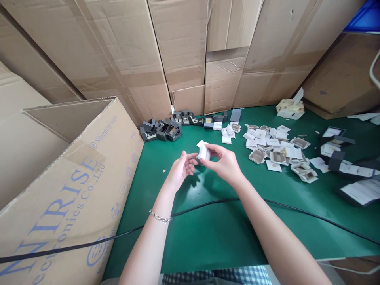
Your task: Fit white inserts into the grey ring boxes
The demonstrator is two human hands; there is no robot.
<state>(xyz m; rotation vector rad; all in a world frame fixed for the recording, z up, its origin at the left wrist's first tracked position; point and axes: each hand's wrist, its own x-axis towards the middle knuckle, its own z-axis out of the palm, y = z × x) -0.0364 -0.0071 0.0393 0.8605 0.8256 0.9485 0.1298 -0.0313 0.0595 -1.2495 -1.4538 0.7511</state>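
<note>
My right hand (225, 161) pinches a small white folded paper piece (203, 152) between thumb and fingers, above the green table. Something dark shows just under this white piece, but I cannot make out whether it is a small box. My left hand (181, 169) is beside it on the left, thumb raised and apart from the fingers. Its index finger reaches to the edge of the white piece, and the other fingers are loosely curled around nothing visible. Beyond the hands stand small dark open boxes (208, 122) and a few white paper pieces (226, 140).
A pile of white papers and grey-brown inserts (267, 142) lies to the right. Farther right are larger dark boxes (337, 162). A tissue pack (291, 108) is at the back. A large carton (89, 186) borders the left, and a black cable (204, 205) crosses the green table (213, 233).
</note>
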